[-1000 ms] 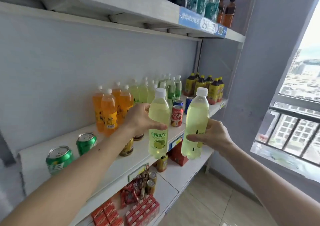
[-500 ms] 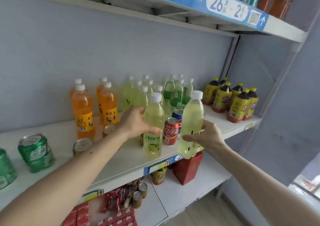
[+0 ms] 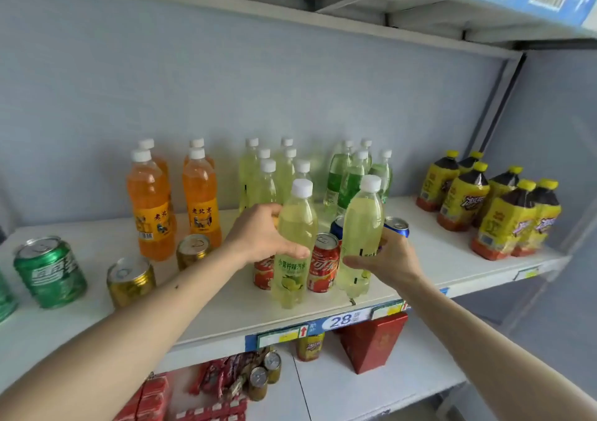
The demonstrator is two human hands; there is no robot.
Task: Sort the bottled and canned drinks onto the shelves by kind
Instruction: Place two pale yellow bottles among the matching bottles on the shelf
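I have a pale lime soda bottle in each hand, both upright with white caps on and filled nearly to the neck with light yellow-green drink. My left hand (image 3: 263, 233) is wrapped around the middle of the left bottle (image 3: 292, 246), fingers clenched over the top of its label, and my right hand (image 3: 386, 259) grips the right bottle (image 3: 361, 236) low on its body from the right side. Both bottles are over the front part of the middle shelf (image 3: 436, 259); I cannot tell whether their bases touch the board. Between and just behind them stand two red cola cans (image 3: 324, 264), sealed, and two blue cans (image 3: 396, 226) a little further back. Behind those is a cluster of matching lime bottles (image 3: 268, 175), then green-labelled clear bottles (image 3: 347, 178) just to the right of them. To the left stand four orange soda bottles (image 3: 150, 207), full, with two gold cans (image 3: 130, 280) in front and a green can (image 3: 50, 272) further left. At the right end of the shelf sit dark tea bottles (image 3: 504, 220) with yellow caps and yellow wrappers. On the shelf below I see a red carton (image 3: 371, 343), small cans (image 3: 258, 382) and red snack packets (image 3: 213, 378).
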